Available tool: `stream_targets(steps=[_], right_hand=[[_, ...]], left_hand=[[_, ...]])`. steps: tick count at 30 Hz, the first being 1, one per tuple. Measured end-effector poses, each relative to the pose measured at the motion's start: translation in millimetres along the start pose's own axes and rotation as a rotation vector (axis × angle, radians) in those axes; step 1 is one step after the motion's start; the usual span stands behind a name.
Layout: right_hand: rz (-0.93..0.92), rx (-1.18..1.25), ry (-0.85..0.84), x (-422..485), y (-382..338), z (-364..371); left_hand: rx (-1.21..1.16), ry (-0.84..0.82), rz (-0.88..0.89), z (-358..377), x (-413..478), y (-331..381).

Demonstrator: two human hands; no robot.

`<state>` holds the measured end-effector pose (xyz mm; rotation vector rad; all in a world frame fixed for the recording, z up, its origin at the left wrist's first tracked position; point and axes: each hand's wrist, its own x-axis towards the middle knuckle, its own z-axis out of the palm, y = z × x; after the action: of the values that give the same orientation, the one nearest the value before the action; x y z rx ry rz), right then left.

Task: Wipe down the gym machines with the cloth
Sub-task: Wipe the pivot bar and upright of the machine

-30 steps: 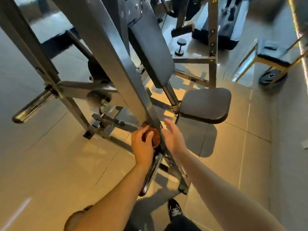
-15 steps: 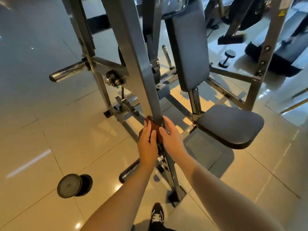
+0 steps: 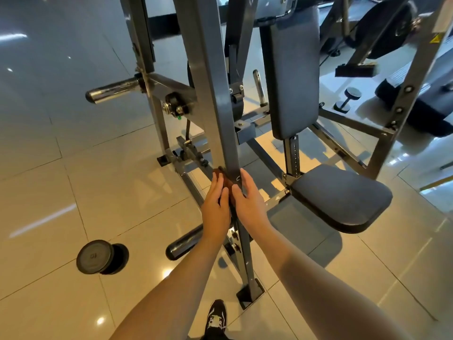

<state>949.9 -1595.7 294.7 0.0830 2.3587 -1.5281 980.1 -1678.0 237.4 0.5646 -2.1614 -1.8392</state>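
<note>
A grey steel gym machine stands in front of me, with a slanted upright post [image 3: 215, 106], a dark back pad [image 3: 294, 77] and a dark seat [image 3: 343, 200]. A brown cloth [image 3: 226, 182] lies against the lower part of the post. My left hand [image 3: 215, 204] presses on the cloth from the left with straight fingers. Flat along the right side of the post lies my right hand [image 3: 247, 202], its fingers straight and touching the cloth's edge. Most of the cloth is hidden under the two hands.
A round weight plate [image 3: 94, 256] lies on the tiled floor at the left. A chrome plate peg [image 3: 112, 90] juts left from the frame, and a black peg [image 3: 183, 244] sits below my hands. A small dumbbell [image 3: 346, 99] and other machines stand behind. My shoe [image 3: 217, 317] is by the post's foot.
My left hand's fingers have straightened from a curl round the cloth. Both hands have stayed on the post while my view swung right and lifted.
</note>
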Motion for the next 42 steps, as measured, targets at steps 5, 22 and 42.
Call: stream_targets(steps=[5,22,42], right_hand=[[0.017,-0.013,0.004,0,-2,2],[0.081,-0.038,0.031,-3,1,2],[-0.015,0.021,0.021,7,-12,-4]], left_hand=[[0.038,-0.017,-0.043,-8,2,9],[0.096,-0.059,-0.089,-7,9,-4],[-0.053,0.047,-0.033,2,2,18]])
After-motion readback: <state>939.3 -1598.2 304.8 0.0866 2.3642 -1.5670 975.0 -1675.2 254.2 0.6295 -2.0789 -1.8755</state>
